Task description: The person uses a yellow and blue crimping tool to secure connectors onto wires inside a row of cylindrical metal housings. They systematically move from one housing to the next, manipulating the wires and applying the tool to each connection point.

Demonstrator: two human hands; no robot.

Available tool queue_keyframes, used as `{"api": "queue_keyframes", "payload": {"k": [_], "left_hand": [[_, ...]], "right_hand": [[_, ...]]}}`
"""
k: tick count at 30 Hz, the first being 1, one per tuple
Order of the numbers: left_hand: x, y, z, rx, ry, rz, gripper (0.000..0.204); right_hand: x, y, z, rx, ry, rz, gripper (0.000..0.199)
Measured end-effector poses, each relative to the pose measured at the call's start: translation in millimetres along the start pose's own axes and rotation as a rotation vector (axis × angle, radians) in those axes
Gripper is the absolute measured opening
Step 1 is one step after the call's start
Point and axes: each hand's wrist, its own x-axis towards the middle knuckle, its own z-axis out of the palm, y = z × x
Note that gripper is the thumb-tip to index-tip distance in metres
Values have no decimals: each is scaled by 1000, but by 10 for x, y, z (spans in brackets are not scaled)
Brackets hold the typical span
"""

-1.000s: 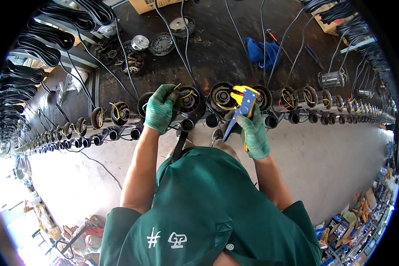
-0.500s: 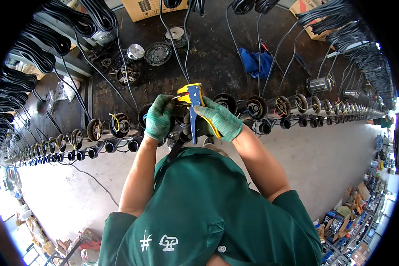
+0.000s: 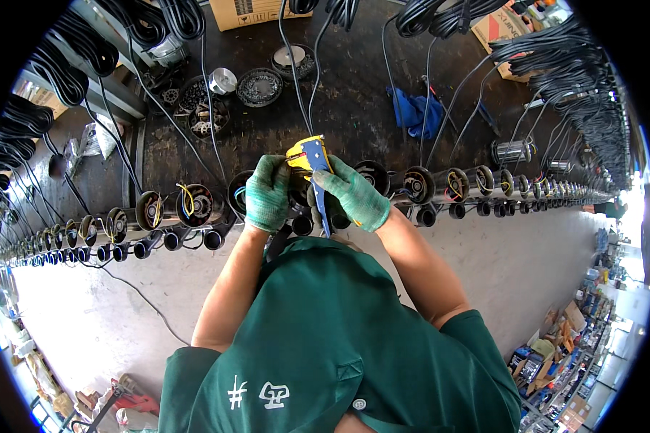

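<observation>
My right hand (image 3: 357,196), in a green knit glove, is closed around a yellow-and-blue wire stripper (image 3: 316,157). Its handles are squeezed close together. At the tool's jaws, the gloved fingers of my left hand (image 3: 267,196) are pinched on a thin wire, mostly hidden by the fingertips and the jaws. Grey-black cables (image 3: 305,108) run down behind the tool. Just beyond my left hand a round metal housing (image 3: 240,189) is partly covered. Another open housing (image 3: 373,179) stands beyond my right hand.
A long row of cylindrical housings (image 3: 198,206) with loose wires lines the dark bench's (image 3: 354,86) near edge. Coiled black cables (image 3: 455,18) hang above. Small-parts dishes (image 3: 258,88), a blue cloth (image 3: 417,110) and a cardboard box (image 3: 256,11) lie farther back.
The stripper's handles have come together in my right hand, and its jaws have closed. My left hand has shifted slightly right, toward the jaws. The view has moved a little.
</observation>
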Motion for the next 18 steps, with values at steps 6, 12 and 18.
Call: {"api": "queue_keyframes", "payload": {"k": [6,12,18], "left_hand": [[100,-94,-6,-25,46,-10,9],[132,-161,-41,-113,33,-72,13],[102,-3,-56,-256,-61,-117,25]], "right_hand": [[166,-97,-18,65,-31,85,36],[122,-171,-43,327,58,-64,54],[-86,-82,-110,163,107,-89,56]]}}
